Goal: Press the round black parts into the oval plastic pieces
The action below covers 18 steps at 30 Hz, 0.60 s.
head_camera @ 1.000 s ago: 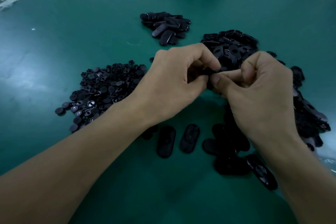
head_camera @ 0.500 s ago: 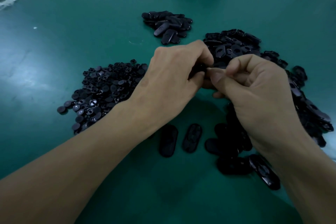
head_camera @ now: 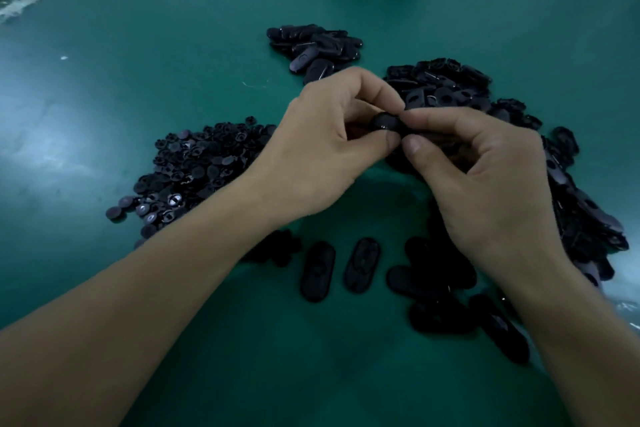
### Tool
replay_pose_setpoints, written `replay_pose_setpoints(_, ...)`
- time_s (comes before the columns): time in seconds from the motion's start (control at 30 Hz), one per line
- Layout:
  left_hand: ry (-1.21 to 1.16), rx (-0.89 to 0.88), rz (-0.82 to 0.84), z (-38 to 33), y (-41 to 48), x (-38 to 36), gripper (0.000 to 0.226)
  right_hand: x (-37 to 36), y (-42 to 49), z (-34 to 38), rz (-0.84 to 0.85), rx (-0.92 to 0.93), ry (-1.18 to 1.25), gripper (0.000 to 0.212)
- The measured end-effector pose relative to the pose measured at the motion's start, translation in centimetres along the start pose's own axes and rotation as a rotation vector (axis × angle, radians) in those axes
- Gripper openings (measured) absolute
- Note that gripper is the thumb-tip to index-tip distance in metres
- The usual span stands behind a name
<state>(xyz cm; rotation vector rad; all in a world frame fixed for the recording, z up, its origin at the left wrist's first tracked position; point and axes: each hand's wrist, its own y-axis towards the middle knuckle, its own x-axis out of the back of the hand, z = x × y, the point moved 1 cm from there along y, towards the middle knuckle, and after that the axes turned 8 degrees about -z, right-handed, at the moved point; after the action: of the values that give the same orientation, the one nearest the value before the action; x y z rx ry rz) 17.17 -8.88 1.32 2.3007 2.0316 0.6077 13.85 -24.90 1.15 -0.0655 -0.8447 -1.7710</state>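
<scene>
Where a second ago the fingers (head_camera: pixel 393 140) hid the work, a rounded black piece (head_camera: pixel 386 121) now shows, pinched between both thumbs and forefingers — left hand (head_camera: pixel 322 149) and right hand (head_camera: pixel 485 177) each gripping it, thumb tips almost touching. Judged: pressing under way, seating unconfirmed. No tray or bin visible — round parts (head_camera: pixel 194 166) heaped left, oval pieces (head_camera: pixel 446 87) heaped right, loose on the worktop (head_camera: pixel 138 62).

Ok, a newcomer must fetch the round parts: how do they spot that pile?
Start from the green table and find the person's left hand. The pile of round parts lies just left of it, alone made of small discs; the other heaps hold longer oval pieces.
</scene>
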Motion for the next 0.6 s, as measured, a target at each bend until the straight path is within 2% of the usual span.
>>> replay_pose_setpoints(0.1, -0.119, 0.058, 0.043, 0.01, 0.25, 0.20, 0.026, 0.17, 0.20, -0.16, 0.021, -0.079, 0.128, 0.024)
replay_pose_setpoints(0.27, -0.180, 0.095, 0.004, -0.07, 0.21, 0.29, 0.023, 0.30, 0.37, -0.29, 0.048, -0.135, 0.231, 0.022)
replay_pose_setpoints(0.6, -0.174, 0.070, -0.019, 0.19, 0.12, 0.15, 0.024, 0.84, 0.38, -0.66, 0.080, -0.130, 0.208, 0.021)
